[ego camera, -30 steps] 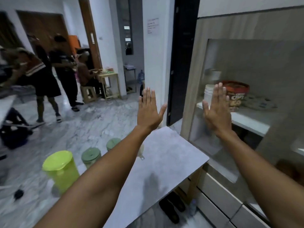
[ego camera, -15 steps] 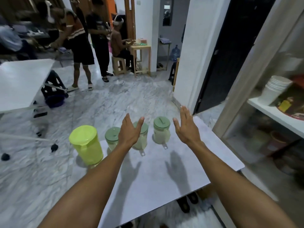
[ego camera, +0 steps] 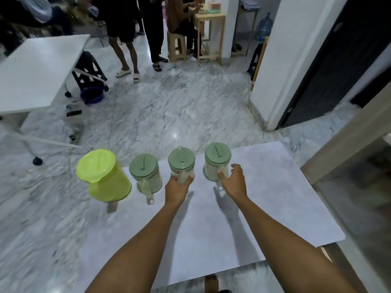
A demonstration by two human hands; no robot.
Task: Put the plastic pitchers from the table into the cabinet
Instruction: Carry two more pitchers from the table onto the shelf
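Observation:
Several plastic pitchers stand in a row along the far edge of the grey table (ego camera: 275, 197). At the left is a lime-green pitcher (ego camera: 103, 178). Beside it stand three clear pitchers with dull green lids: the left one (ego camera: 146, 174), the middle one (ego camera: 181, 163) and the right one (ego camera: 217, 161). My left hand (ego camera: 177, 187) is wrapped around the base of the middle pitcher. My right hand (ego camera: 233, 180) touches the right pitcher's side with thumb and fingers spread around it. The cabinet (ego camera: 349, 149) stands at the right edge, only its frame visible.
Beyond the table lies marble floor. A white table (ego camera: 38, 70) stands at the far left with a dark bag (ego camera: 88, 70) under it. People stand and sit at the back by a wooden stool (ego camera: 177, 47) and small wooden table (ego camera: 209, 17). A white pillar (ego camera: 279, 60) rises at right.
My view has swung from the cabinet down to the table. Both hands dropped from raised and open to the pitchers; the left closed on the middle one, the right reached the right one.

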